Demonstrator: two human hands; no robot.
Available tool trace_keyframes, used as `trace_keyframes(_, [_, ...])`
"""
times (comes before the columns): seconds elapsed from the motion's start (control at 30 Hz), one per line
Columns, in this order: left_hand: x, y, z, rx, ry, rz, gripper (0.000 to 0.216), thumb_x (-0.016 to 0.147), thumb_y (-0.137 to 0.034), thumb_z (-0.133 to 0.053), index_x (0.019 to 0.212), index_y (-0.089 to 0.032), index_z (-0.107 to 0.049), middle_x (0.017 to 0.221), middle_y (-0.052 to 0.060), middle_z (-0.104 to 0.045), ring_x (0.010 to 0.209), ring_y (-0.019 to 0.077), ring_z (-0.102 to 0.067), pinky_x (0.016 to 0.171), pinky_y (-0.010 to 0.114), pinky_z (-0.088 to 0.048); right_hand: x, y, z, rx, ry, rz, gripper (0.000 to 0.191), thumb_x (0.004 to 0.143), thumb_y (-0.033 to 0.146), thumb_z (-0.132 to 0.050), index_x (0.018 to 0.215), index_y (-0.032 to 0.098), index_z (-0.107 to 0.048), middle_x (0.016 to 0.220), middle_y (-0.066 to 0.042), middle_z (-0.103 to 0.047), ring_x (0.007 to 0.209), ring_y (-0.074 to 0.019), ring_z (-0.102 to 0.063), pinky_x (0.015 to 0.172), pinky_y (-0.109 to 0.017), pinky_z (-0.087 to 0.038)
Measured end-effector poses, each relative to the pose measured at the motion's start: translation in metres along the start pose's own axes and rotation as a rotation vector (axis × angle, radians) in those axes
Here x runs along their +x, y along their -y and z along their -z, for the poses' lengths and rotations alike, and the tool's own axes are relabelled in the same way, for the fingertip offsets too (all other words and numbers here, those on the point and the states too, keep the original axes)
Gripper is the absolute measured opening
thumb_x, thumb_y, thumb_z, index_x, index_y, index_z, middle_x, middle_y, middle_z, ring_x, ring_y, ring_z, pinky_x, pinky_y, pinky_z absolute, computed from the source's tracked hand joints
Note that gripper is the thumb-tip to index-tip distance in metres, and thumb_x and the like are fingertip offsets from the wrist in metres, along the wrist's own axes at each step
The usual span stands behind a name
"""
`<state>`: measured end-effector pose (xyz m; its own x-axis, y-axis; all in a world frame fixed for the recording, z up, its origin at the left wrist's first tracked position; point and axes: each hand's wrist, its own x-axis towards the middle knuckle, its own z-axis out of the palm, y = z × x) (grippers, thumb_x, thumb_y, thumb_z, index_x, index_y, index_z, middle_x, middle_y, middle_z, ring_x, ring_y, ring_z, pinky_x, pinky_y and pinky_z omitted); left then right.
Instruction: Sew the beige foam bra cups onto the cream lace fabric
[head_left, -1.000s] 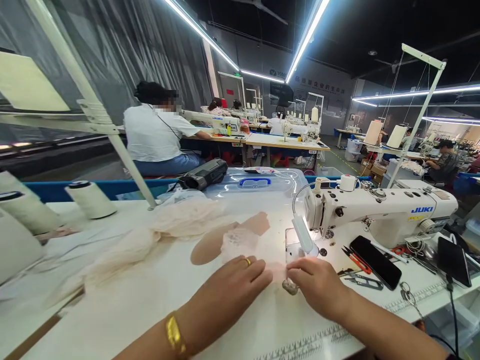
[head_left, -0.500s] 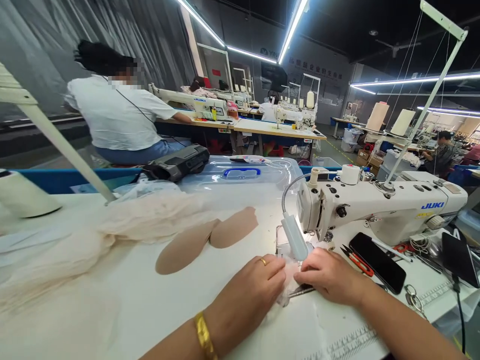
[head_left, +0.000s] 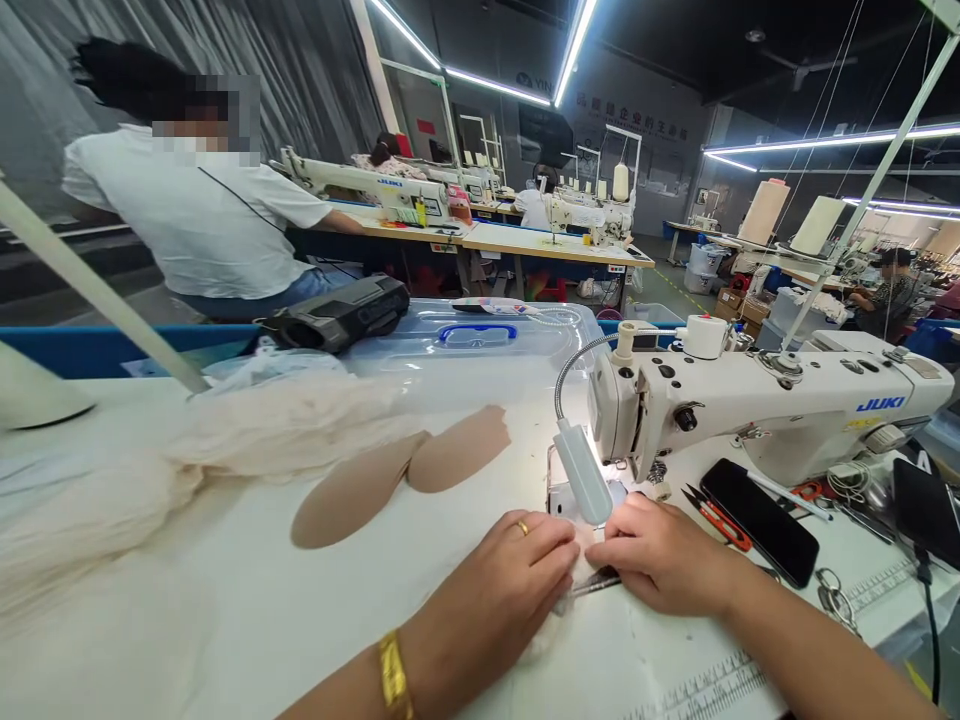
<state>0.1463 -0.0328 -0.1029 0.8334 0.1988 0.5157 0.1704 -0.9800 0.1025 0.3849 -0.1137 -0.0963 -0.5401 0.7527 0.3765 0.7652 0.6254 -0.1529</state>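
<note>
Under the lamp of a white sewing machine, a small piece of sheer pale pink fabric lies between my hands. My left hand, with a ring and a gold bracelet, has its fingers bent closed on the fabric's left side. From the right, my right hand pinches the fabric's other edge close to the needle area. The lamp head and my fingers hide the needle and presser foot. Two joined tan bra cups lie on the table to the left.
Sheer cream fabric is heaped at the left. Right of my right hand lie orange thread snips, a black phone and metal rings. A lidded clear box stands behind the table. A co-worker sits at the far left.
The view has shifted slightly, so the bra cups and co-worker appear further left. Both hands stay on the pink fabric, almost in place; less of the fabric shows between them.
</note>
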Motion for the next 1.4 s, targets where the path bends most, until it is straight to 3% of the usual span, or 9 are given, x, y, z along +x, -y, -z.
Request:
trace_keyframes(0.27, [0.004,-0.003,0.006,-0.001,-0.009,0.002,0.029,0.103,-0.007,-0.041,0.103,-0.018,-0.067,0.092,0.006,-0.071,0.085,0.023,-0.065,0.083,0.039,-0.055,-0.001,-0.003,0.0,0.076,-0.054,0.05,0.029,0.092,0.004,-0.052,0.101,0.021,-0.073,0.089,-0.004,-0.063,0.082,-0.0189,-0.052,0.071,-0.028,-0.044])
trace_keyframes(0.53, [0.006,-0.003,0.005,-0.025,-0.032,-0.034,0.029,0.101,-0.004,-0.039,0.091,-0.02,-0.06,0.093,0.004,-0.073,0.084,0.02,-0.067,0.089,0.041,-0.052,-0.003,-0.004,0.001,0.146,-0.044,0.025,0.028,0.092,0.004,-0.051,0.099,0.022,-0.072,0.091,-0.003,-0.064,0.082,-0.0186,-0.053,0.072,-0.028,-0.044])
trace_keyframes(0.73, [-0.004,0.005,-0.013,-0.09,-0.14,-0.019,0.025,0.104,-0.008,-0.043,0.111,-0.019,-0.064,0.111,0.007,-0.074,0.097,0.0214,-0.067,0.091,0.038,-0.052,-0.002,-0.003,0.002,0.092,0.04,-0.061,0.027,0.093,0.005,-0.053,0.107,0.022,-0.069,0.087,-0.002,-0.06,0.082,-0.0196,-0.05,0.068,-0.028,-0.04])
trace_keyframes(0.93, [-0.011,0.01,-0.025,-0.114,-0.158,0.031,0.022,0.106,-0.013,-0.045,0.108,-0.021,-0.065,0.11,0.007,-0.072,0.105,0.0243,-0.063,0.093,0.038,-0.05,-0.001,-0.002,-0.004,0.047,0.068,-0.105,0.026,0.089,0.004,-0.056,0.105,0.022,-0.067,0.087,-0.001,-0.057,0.082,-0.0195,-0.048,0.066,-0.028,-0.035])
trace_keyframes(1.13, [0.004,0.017,-0.026,-0.116,-0.149,0.007,0.024,0.104,-0.013,-0.044,0.096,-0.021,-0.064,0.085,0.005,-0.066,0.082,0.0227,-0.057,0.075,0.036,-0.049,-0.001,-0.004,-0.009,-0.007,0.029,-0.154,0.022,0.089,0.005,-0.056,0.098,0.024,-0.065,0.084,-0.001,-0.054,0.078,-0.0198,-0.046,0.064,-0.028,-0.032])
trace_keyframes(1.4, [0.02,0.028,-0.036,-0.131,-0.157,0.008,0.02,0.098,-0.01,-0.046,0.09,-0.021,-0.06,0.086,0.004,-0.069,0.077,0.0229,-0.056,0.071,0.037,-0.047,0.0,-0.005,-0.01,-0.093,-0.033,-0.218,0.02,0.093,0.008,-0.047,0.091,0.023,-0.061,0.083,-0.002,-0.055,0.067,-0.0183,-0.041,0.059,-0.03,-0.027])
